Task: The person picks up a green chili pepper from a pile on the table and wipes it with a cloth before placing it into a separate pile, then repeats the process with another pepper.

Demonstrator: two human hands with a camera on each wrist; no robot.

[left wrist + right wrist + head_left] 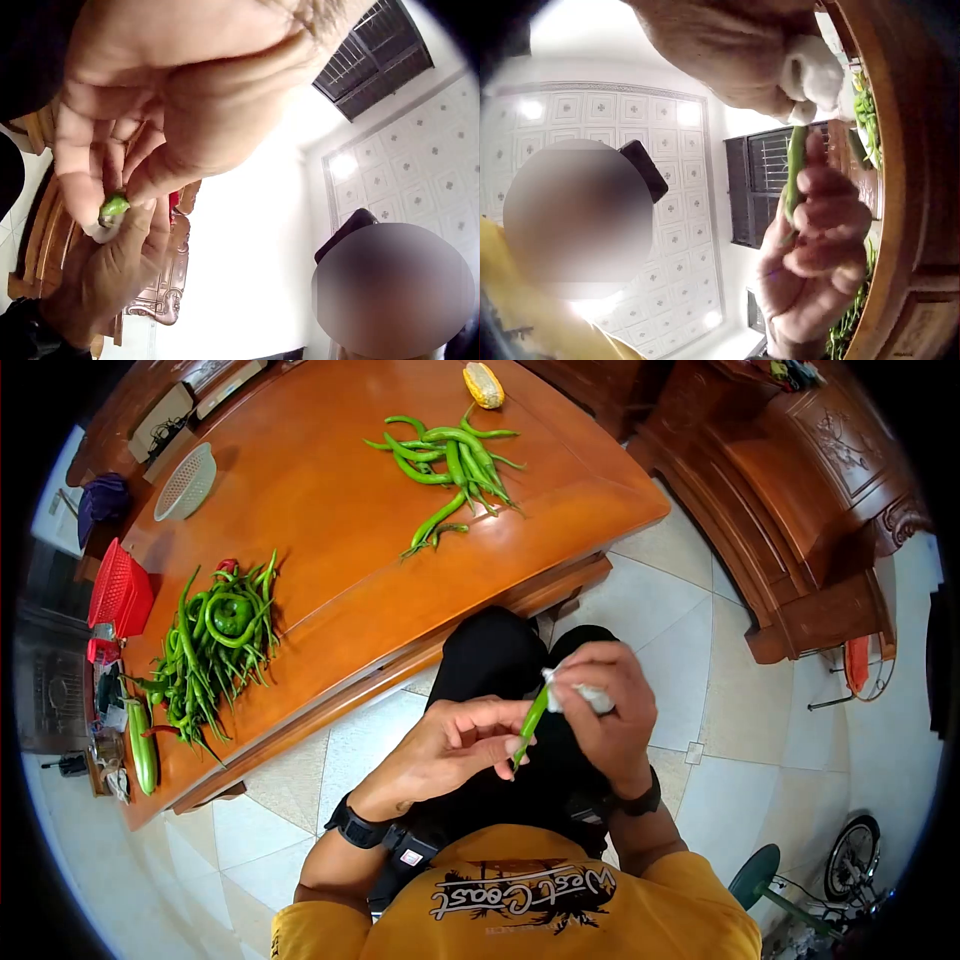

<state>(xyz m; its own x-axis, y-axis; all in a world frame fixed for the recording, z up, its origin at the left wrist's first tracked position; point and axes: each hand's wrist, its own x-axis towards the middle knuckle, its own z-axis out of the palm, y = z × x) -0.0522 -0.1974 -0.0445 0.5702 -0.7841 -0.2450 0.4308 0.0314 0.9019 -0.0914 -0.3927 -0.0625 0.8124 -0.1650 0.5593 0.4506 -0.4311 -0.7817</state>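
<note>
Left hand [440, 748] is clamped on a green pepper [533, 726], thumb against fingers, above the lap [488, 660]; right hand [612, 712] pinches a white wad [590, 699] at its upper end. Too hard a pull there could snap the slim pod or slip it loose. Beyond, the larger pepper heap [205, 660] lies near the edge of the tabletop [330, 510]; a bump might spill some. The yellow shirt [400, 910] reads "West Coast"; fainter print is illegible.

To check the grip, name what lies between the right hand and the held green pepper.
A white wipe sits between the right hand and the green pepper, in the head view.
</note>
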